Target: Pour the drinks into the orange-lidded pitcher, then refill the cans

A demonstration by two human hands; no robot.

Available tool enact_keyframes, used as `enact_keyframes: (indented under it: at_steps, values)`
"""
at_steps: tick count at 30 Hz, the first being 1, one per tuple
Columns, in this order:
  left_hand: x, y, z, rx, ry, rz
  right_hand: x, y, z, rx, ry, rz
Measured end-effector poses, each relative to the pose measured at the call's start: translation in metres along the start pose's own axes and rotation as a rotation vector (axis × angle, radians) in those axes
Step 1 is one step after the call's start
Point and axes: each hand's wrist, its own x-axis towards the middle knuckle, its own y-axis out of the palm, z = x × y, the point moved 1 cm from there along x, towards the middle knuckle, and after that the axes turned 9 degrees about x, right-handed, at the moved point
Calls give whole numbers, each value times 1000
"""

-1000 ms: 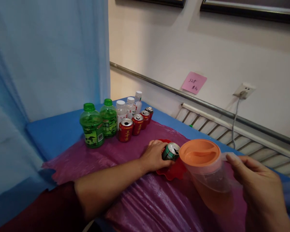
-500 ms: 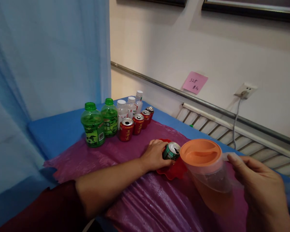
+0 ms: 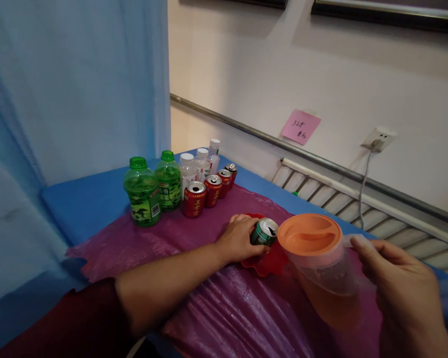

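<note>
My left hand (image 3: 241,239) is closed round a green drink can (image 3: 263,232), whose opened top leans to the right. Under the can lies a red scalloped dish (image 3: 263,266), partly covered by my hand. By its handle, my right hand (image 3: 403,283) grips a clear plastic pitcher (image 3: 330,293) with an orange lid (image 3: 309,234). The pitcher tilts toward the can and holds a brownish liquid. Its lid edge is close to the can's top; whether they touch I cannot tell, and no stream of liquid shows.
Red cans (image 3: 194,200) stand in a row behind my left hand. Behind them are clear bottles with white caps (image 3: 187,171) and two green bottles (image 3: 142,194). Purple plastic sheeting (image 3: 209,303) covers part of the blue table (image 3: 85,199). A radiator (image 3: 321,194) runs along the wall.
Almost nothing differs. Both hands, the can and the pitcher keep their places, and the whole view has shifted very slightly.
</note>
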Motion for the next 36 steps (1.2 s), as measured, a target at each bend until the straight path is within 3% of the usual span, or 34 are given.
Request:
enact_keyframes:
  at_steps: [36]
  values:
    - [0,1,2,-10,-9,-2,-5,0,2,1,20,-15]
